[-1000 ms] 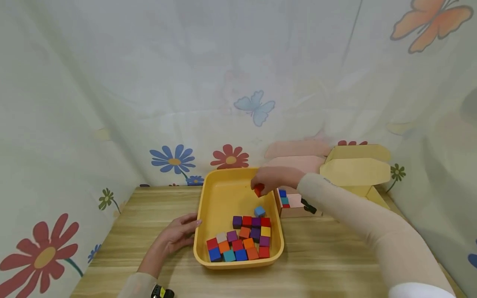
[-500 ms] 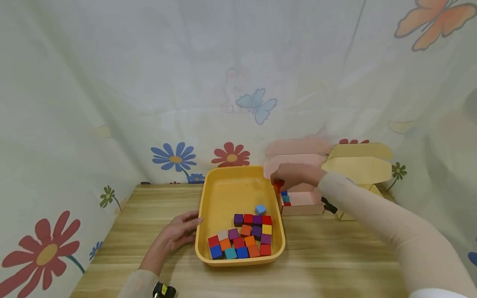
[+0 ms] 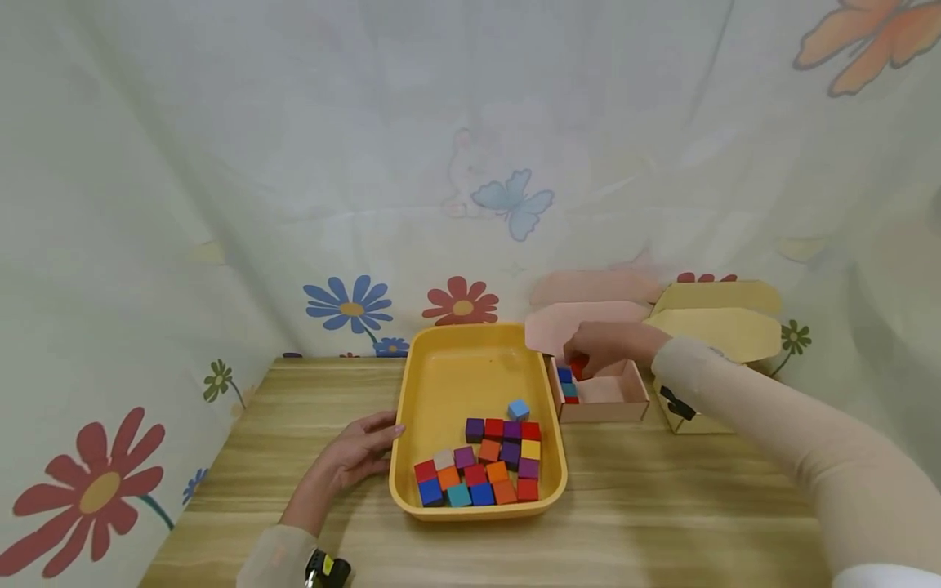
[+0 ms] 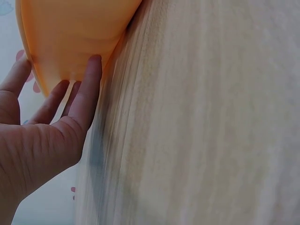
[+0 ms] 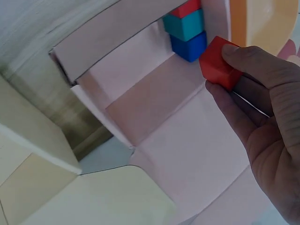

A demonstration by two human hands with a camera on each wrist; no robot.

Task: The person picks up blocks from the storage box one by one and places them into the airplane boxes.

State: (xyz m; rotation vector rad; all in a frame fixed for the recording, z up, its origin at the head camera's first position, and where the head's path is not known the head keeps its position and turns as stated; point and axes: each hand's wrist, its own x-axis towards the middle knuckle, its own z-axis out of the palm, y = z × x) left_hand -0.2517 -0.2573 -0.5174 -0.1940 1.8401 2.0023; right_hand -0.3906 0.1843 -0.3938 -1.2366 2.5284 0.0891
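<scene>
Between thumb and fingers my right hand (image 3: 608, 345) pinches a red cube (image 5: 218, 63) just above the open pink box (image 3: 603, 412). Along that box's left wall sit a blue cube (image 5: 190, 47), a teal cube (image 5: 185, 26) and a red cube (image 5: 188, 8) in a row. The left hand (image 3: 356, 453) rests against the left side of the yellow tray (image 3: 406, 392); in the left wrist view its fingers (image 4: 89, 89) are spread and fairly straight, touching the tray wall. Several coloured cubes lie at the tray's near end, with a light blue cube (image 3: 519, 409) a little behind them.
A pale yellow box (image 3: 694, 416) with its lid raised stands to the right of the pink one, partly hidden by the right sleeve. A patterned curtain (image 3: 412, 204) hangs behind the wooden table (image 3: 323, 392).
Holding the red cube, my right hand has moved right from over the tray, across its rim, to the pink box. The left hand stays at the tray's side.
</scene>
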